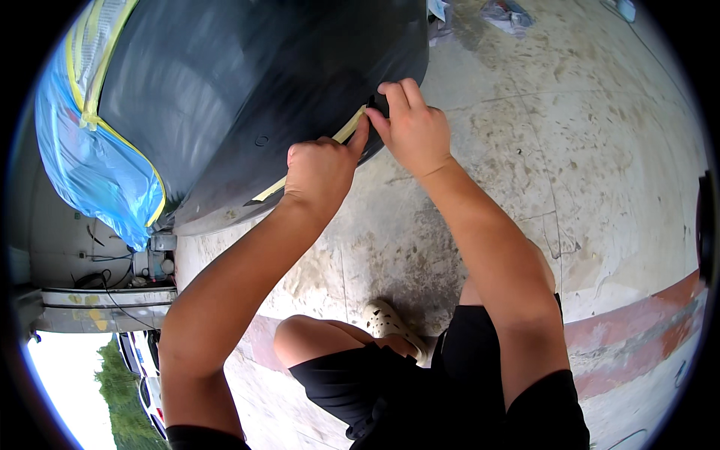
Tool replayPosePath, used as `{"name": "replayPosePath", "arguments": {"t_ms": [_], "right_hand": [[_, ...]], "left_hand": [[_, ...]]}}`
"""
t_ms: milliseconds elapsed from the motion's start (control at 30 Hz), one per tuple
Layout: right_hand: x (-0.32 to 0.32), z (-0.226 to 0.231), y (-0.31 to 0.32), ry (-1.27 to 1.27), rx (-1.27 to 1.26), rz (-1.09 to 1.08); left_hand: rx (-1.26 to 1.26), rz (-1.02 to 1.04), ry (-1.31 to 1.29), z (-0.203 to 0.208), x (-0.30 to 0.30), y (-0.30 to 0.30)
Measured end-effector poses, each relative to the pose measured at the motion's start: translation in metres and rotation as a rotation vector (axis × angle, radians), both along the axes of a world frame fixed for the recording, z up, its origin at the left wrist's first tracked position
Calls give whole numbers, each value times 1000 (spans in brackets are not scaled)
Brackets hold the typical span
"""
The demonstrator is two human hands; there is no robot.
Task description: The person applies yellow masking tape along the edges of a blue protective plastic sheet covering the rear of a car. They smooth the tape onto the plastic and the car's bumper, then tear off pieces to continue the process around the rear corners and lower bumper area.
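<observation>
A dark grey, curved car body panel point(247, 90) fills the upper middle of the head view. Along its lower edge runs a narrow strip of pale yellow masking tape point(347, 129). My left hand point(321, 169) is closed over the strip's middle, its thumb stretched up along the tape. What its folded fingers hold, if anything, is hidden. To the right, my right hand point(416, 131) pinches at the strip's upper end, thumb against the panel edge and fingers bent. Beside that thumb shows a small black bit, too small to name. Below my left hand, the tape's other end point(270, 190) lies on the panel.
Blue plastic sheeting point(97, 180), edged with yellow tape, covers the panel's left side. Stained concrete floor point(510, 150) spreads below and right, with crumpled plastic point(507, 16) at the far end. At left, a dark cable point(112, 289) lies near a container point(163, 242). My clog point(390, 322) is below.
</observation>
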State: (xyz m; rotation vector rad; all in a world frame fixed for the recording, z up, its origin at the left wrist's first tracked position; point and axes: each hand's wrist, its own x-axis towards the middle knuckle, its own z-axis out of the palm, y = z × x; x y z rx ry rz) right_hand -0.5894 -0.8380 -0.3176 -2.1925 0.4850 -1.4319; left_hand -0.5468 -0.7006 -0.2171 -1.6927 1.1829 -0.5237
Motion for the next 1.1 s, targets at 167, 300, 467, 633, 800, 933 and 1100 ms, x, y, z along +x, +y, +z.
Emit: {"name": "replayPosePath", "arguments": {"t_ms": [167,300,467,633,800,933,1100], "right_hand": [[-11,-14,15,-56,85,129],[-16,-19,28,-34,149,194],[-16,-16,41,-26,277,271],[-15,-13,49,3,394,307],[-20,-10,57,173,301,268],[-21,-8,61,200,308,275],[-19,-9,63,59,538,365]], "left_hand": [[-72,35,73,-1,1,4],[-121,57,127,2,0,4],[-155,21,173,6,-3,7],[-254,-43,273,10,-9,11],[-295,9,351,14,-17,13],[-322,50,382,14,-17,17],[-531,58,631,12,-10,20]]}}
